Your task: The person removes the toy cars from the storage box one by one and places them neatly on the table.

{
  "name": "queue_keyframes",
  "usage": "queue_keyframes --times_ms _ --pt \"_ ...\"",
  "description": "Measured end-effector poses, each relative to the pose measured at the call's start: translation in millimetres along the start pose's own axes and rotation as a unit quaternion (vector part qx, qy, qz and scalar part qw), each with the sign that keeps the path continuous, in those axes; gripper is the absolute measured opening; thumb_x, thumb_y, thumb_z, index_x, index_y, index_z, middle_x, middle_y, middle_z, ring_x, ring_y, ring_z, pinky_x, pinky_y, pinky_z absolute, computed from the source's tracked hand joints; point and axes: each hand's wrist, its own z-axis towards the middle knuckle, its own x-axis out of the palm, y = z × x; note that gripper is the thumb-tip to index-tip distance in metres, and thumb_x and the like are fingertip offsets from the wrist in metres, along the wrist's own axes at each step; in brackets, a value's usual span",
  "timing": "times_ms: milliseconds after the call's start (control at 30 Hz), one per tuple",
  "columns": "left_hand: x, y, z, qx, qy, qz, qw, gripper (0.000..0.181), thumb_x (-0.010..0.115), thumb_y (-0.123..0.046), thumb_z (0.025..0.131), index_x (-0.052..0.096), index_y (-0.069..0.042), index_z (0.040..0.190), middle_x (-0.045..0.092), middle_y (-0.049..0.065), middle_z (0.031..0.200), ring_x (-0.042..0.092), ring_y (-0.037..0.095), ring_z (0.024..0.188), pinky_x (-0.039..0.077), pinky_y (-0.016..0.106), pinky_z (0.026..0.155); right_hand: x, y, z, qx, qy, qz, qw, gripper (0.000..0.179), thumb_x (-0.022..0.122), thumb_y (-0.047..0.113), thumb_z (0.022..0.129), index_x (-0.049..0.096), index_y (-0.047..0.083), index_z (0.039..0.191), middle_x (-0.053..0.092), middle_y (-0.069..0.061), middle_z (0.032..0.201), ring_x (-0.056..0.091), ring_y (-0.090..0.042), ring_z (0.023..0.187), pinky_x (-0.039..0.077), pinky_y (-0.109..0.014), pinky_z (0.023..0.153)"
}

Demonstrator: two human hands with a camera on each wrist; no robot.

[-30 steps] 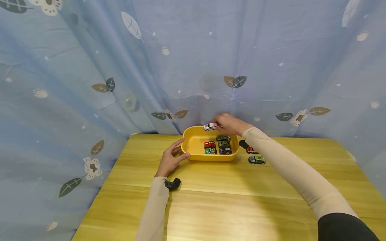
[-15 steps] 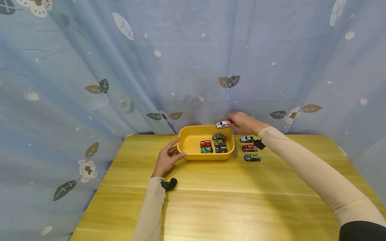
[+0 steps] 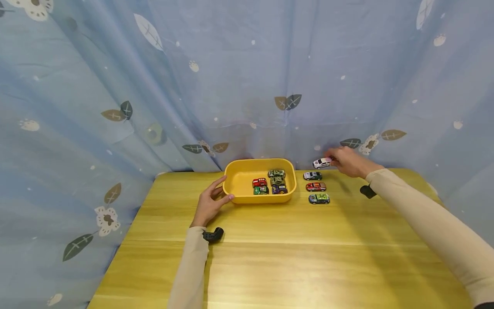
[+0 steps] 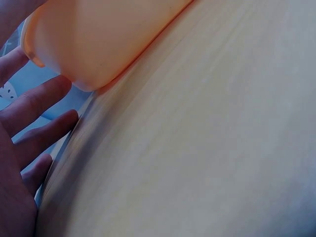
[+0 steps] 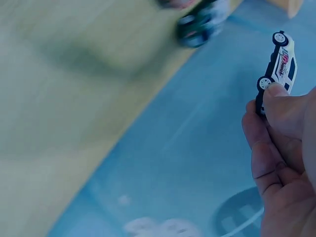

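Observation:
My right hand [image 3: 349,161] pinches a white toy car [image 3: 322,162] by its rear end, just above the table's back edge. In the right wrist view, the thumb lies across the side of the white toy car [image 5: 280,66], which has black wheels and coloured lettering. At the yellow bin [image 3: 254,200], my left hand [image 3: 209,206] rests against the left end, thumb by the front corner. Its fingers are spread and fairly straight in the left wrist view. Inside the bin sit a red car [image 3: 260,182], a green car [image 3: 261,190], a purple car [image 3: 279,189] and camouflage cars [image 3: 276,173].
Right of the bin, a column of toy cars stands on the table [image 3: 293,257]: a white-and-green car [image 3: 312,176], a red-orange car [image 3: 316,186] and a blue-and-lime car [image 3: 319,198]. A blue patterned curtain [image 3: 231,86] hangs directly behind the table.
My right hand has carried the white car rightward from over the bin to behind the column of cars. The left hand keeps its place at the bin. The head view has shifted slightly.

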Motion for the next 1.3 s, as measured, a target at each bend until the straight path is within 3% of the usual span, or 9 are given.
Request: queue_keyframes --times_ms 67,300,600,900,1133,1300 --pt "-0.5 -1.4 0.6 -0.001 -0.004 0.000 1.0000 0.074 0.086 -0.018 0.092 0.052 -0.011 0.158 0.049 0.013 0.164 0.056 0.041 0.143 0.045 0.057 0.118 3.5 -10.4 -8.9 0.004 -0.008 -0.001 1.0000 0.022 0.065 -0.006 0.100 0.069 -0.009 0.121 0.074 -0.020 0.107 0.074 -0.035 0.092 0.063 -0.053 0.082" --pt "0.2 30.5 9.8 0.029 -0.015 0.025 0.9991 0.073 0.088 -0.028 0.090 0.056 -0.023 0.156 0.053 0.002 0.162 0.062 0.032 0.139 0.052 0.049 0.113 28.8 -38.3 -36.1 0.011 -0.031 -0.010 0.9994 0.016 0.067 -0.009 0.096 0.070 -0.010 0.112 0.076 -0.020 0.095 0.073 -0.032 0.080 0.062 -0.052 0.075" --pt "0.3 32.4 8.8 0.032 -0.011 0.021 0.9992 0.073 0.087 -0.025 0.091 0.056 -0.021 0.157 0.052 0.001 0.162 0.062 0.032 0.139 0.051 0.050 0.114 54.4 -58.5 -51.4 0.056 -0.034 -0.003 0.9979 0.021 0.064 -0.008 0.097 0.068 -0.012 0.117 0.075 -0.027 0.102 0.074 -0.043 0.089 0.062 -0.059 0.083" --pt "0.1 33.1 9.2 0.032 -0.009 0.014 0.9993 0.073 0.086 -0.019 0.092 0.054 -0.020 0.158 0.049 0.004 0.165 0.059 0.037 0.141 0.050 0.054 0.114 60.5 -62.9 -46.4 0.076 -0.042 -0.013 0.9961 0.023 0.061 -0.008 0.099 0.070 -0.011 0.120 0.074 -0.029 0.107 0.073 -0.046 0.093 0.060 -0.063 0.085" --pt "0.2 30.4 10.8 0.012 -0.011 0.002 0.9999 0.075 0.086 -0.014 0.091 0.052 -0.018 0.159 0.047 0.007 0.166 0.057 0.038 0.143 0.048 0.054 0.116 63.2 -60.6 -45.5 0.069 -0.049 -0.020 0.9962 0.014 0.062 -0.012 0.095 0.072 -0.006 0.104 0.071 -0.018 0.089 0.066 -0.032 0.077 0.059 -0.056 0.074" --pt "1.1 17.1 8.2 -0.008 -0.007 -0.005 0.9999 0.073 0.085 -0.012 0.092 0.053 -0.011 0.157 0.047 0.010 0.166 0.055 0.041 0.144 0.048 0.056 0.115 65.5 -61.3 -45.4 0.061 -0.046 -0.025 0.9968 0.013 0.063 -0.013 0.093 0.069 -0.001 0.095 0.063 -0.009 0.079 0.054 -0.024 0.070 0.051 -0.046 0.065"
